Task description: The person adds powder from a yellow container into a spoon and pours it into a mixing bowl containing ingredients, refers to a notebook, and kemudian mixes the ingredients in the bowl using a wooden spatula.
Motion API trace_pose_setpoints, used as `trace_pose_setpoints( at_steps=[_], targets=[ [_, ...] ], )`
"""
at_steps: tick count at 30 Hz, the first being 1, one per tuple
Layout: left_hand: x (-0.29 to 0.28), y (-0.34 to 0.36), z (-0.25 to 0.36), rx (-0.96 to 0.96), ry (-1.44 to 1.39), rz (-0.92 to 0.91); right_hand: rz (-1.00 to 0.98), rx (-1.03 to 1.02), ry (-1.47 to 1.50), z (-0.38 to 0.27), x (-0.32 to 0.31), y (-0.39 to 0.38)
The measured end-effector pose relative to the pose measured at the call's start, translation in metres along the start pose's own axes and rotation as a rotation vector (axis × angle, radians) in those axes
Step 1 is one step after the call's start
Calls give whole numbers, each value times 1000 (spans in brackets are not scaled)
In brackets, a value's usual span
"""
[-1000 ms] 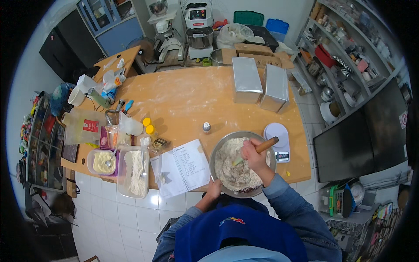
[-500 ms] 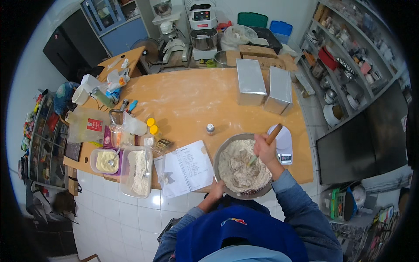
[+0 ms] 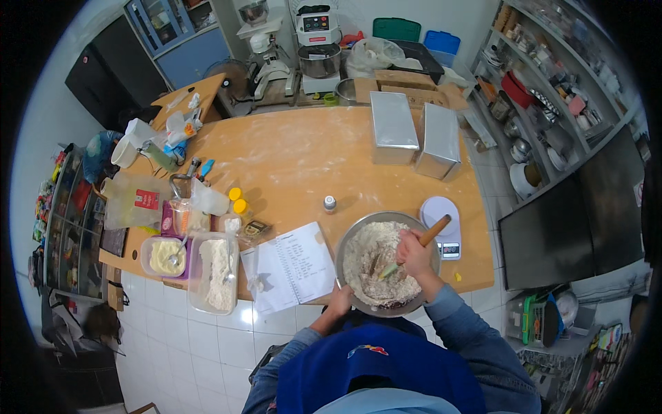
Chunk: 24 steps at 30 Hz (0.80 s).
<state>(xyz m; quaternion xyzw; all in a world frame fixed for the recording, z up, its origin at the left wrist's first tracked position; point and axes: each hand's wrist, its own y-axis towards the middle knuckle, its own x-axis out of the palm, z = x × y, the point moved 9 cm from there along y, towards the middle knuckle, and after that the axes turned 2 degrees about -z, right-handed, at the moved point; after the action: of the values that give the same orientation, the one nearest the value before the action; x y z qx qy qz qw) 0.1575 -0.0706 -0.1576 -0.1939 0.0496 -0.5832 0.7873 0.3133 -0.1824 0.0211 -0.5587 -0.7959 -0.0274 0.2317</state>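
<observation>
A metal mixing bowl (image 3: 351, 227) stands at the table's near edge, right of centre, close to my body. In it lies a loose, floury mixture (image 3: 369, 243), pale around the sides and browner and wetter in the middle. My right hand (image 3: 414, 255) is closed around a spatula (image 3: 436, 229) with a wooden handle. Its pale green blade dips into the mixture near the bowl's middle. At the bowl's near left side, my left hand (image 3: 340, 300) grips the rim; part of its fingers is hidden.
Right of the bowl sits a white kitchen scale (image 3: 439, 207); a small bottle (image 3: 329, 203) stands beyond it. To the left lie an open notebook (image 3: 300, 265), a flour container (image 3: 227, 276) and a tub with a yellow spread (image 3: 163, 257). Two metal tins (image 3: 394, 123) stand farther back.
My right hand has come slightly nearer to me, and the spatula's blade has swept left and nearer through the mixture. My left hand keeps its hold on the bowl.
</observation>
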Motion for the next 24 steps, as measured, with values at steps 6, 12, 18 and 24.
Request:
trace_pose_setpoints(
  at_steps=[6, 12, 18, 24],
  targets=[
    [-2, -3, 8, 77, 145, -8, -63, 59, -38, -18, 4, -5],
    [6, -10, 34, 47, 67, 0, 25, -55, -93, 21, 7, -1],
    [3, -12, 17, -132, -132, 41, 77, -114, 114, -7, 10, 15],
    [0, -4, 7, -37, -70, 14, 187, -230, 166, 2, -6, 29]
  ],
)
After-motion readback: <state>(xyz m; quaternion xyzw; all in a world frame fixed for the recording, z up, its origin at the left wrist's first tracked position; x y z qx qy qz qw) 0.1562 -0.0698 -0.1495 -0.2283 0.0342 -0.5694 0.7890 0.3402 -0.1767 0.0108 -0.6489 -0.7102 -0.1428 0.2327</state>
